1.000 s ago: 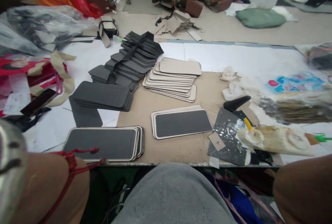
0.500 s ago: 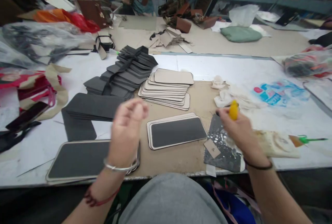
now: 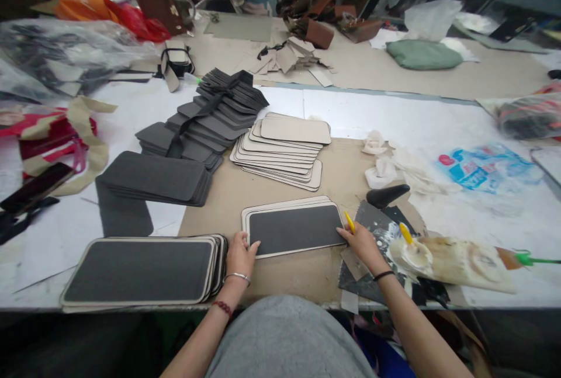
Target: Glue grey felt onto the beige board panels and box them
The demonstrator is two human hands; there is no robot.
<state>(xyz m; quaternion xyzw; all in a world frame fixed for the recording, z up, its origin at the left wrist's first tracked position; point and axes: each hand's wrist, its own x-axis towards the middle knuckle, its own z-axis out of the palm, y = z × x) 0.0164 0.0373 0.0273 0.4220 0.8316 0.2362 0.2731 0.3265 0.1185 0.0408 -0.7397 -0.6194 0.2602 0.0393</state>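
A dark grey rounded rectangular panel (image 3: 295, 229) lies on beige-edged pieces at the table's front middle. My left hand (image 3: 240, 256) is closed on its left end, thumb over the edge. At the opposite end, my right hand (image 3: 364, 246) pinches the corner, with a thin yellow stick (image 3: 349, 222) tucked between the fingers; its tip is hidden. A stack of similar dark panels with beige borders (image 3: 140, 270) sits left of my left hand. Beside my right forearm, a white-smeared pot (image 3: 412, 256) has a yellow-handled tool (image 3: 407, 233) standing in it.
Behind are fanned beige pieces (image 3: 284, 147), a dark grey pile (image 3: 155, 176) and a strapped dark bundle (image 3: 210, 112). To the right lie a smooth black object (image 3: 388, 196), a smeared dark sheet (image 3: 370, 220), crumpled cloth (image 3: 412, 170) and a blue-printed plastic bag (image 3: 482, 167).
Both hands have come down onto the panel's ends. My right hand has moved left from beside the pot, and my left hand, raised before, now grips the left end.
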